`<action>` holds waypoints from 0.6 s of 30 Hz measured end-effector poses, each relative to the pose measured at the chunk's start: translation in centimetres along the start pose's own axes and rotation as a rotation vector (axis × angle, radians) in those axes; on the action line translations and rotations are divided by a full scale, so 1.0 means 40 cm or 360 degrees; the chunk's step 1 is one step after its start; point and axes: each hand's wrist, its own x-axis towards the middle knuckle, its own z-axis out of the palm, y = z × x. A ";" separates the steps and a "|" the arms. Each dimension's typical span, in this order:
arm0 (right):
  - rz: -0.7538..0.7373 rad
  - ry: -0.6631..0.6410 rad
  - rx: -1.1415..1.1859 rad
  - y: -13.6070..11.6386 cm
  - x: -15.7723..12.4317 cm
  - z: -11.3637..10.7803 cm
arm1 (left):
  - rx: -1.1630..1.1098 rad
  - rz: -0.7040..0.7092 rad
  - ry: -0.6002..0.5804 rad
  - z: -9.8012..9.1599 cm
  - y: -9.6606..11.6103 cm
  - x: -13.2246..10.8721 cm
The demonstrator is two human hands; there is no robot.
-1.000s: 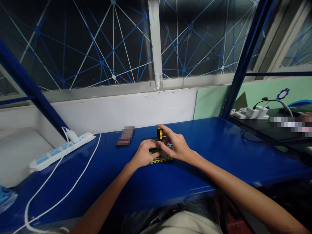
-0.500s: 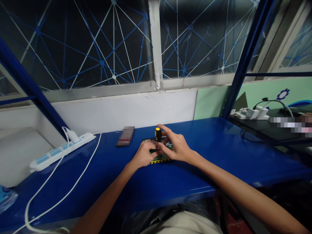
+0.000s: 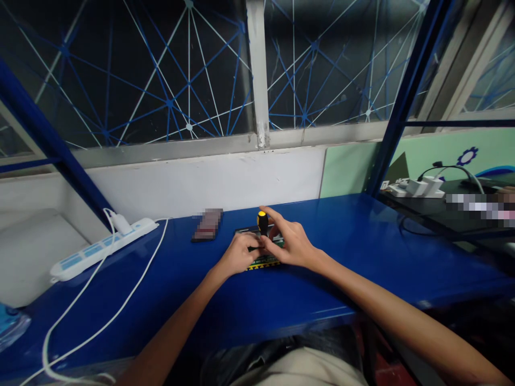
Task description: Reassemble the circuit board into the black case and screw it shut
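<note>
A screwdriver (image 3: 262,222) with a black handle and yellow top stands upright above a green circuit board (image 3: 265,261). My right hand (image 3: 293,241) is closed round the lower part of the screwdriver, its index finger raised along the handle near the top. From the left, my left hand (image 3: 240,254) lies over the board, thumb and fingers pinched together close to the screwdriver's lower end. Whatever sits between those fingers is hidden, as is the screwdriver's tip. Yellow-and-black marking runs along the board's near edge. A dark piece shows behind the hands.
A blurred-out phone-like object (image 3: 207,225) lies left of the hands on the blue table (image 3: 346,241). Further left are a white power strip (image 3: 105,249) and its looping white cable (image 3: 140,284). A plastic bottle (image 3: 11,324) is at the left edge. Blue frame posts rise on both sides.
Hardly anything differs. The screwdriver's handle has shifted very slightly to the right and down; both hands keep their places over the board.
</note>
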 end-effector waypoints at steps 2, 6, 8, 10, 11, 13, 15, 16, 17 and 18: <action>0.0005 0.0006 0.0009 -0.001 0.000 0.001 | 0.0011 -0.0011 -0.0015 0.000 -0.004 0.000; 0.0038 0.0005 0.0057 -0.003 0.001 0.001 | 0.0030 -0.0021 -0.0019 0.000 -0.009 -0.001; 0.0076 -0.0011 0.0113 -0.004 0.002 0.001 | 0.0028 -0.0046 -0.0015 0.001 -0.009 -0.004; 0.0116 -0.0028 0.0173 -0.003 0.003 0.001 | 0.0032 -0.0066 -0.0022 0.002 -0.009 -0.007; 0.0136 -0.0036 0.0198 -0.002 0.003 0.001 | 0.0042 -0.0071 -0.0026 0.003 -0.009 -0.009; 0.0172 -0.0044 0.0236 -0.001 0.004 0.001 | 0.0082 -0.0068 -0.0036 0.003 -0.009 -0.011; 0.0199 -0.0044 0.0270 0.001 0.005 -0.001 | 0.0132 -0.0052 -0.0056 0.002 -0.011 -0.012; 0.0209 -0.0031 0.0284 0.002 0.006 -0.003 | 0.0162 -0.0043 -0.0072 0.001 -0.012 -0.012; 0.0222 -0.0006 0.0297 0.005 0.008 -0.007 | 0.0201 -0.0036 -0.0092 -0.001 -0.013 -0.012; 0.0241 0.0032 0.0307 0.009 0.011 -0.012 | 0.0256 -0.0035 -0.0115 -0.002 -0.013 -0.013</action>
